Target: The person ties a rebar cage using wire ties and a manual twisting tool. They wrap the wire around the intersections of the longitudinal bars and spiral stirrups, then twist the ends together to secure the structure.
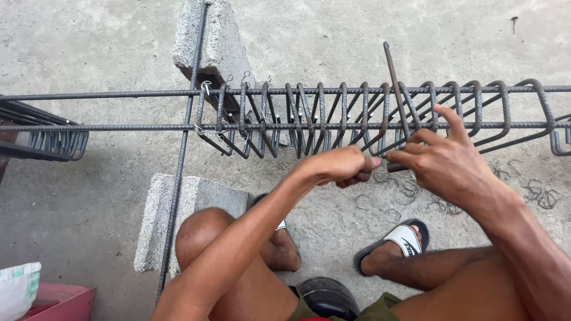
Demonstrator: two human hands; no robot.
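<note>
Two long horizontal steel bars [119,94] run across the view, carrying a row of bent rebar stirrups [309,119]. My left hand [342,165] is closed just below the lower bar, pinching something small that I cannot make out. My right hand [443,157] touches it from the right and grips the lower end of a thin metal rod [395,89] that sticks up through the stirrups, index finger raised against a stirrup. Some stirrups at the left are tied with thin wire [205,88].
Two grey concrete blocks [214,47] [160,220] and a long bar [181,172] lie on the concrete floor. Loose wire pieces [416,193] are scattered near my sandalled feet [395,241]. More stirrups [53,142] hang at the left. A red box [65,303] and a white bag [18,288] sit bottom left.
</note>
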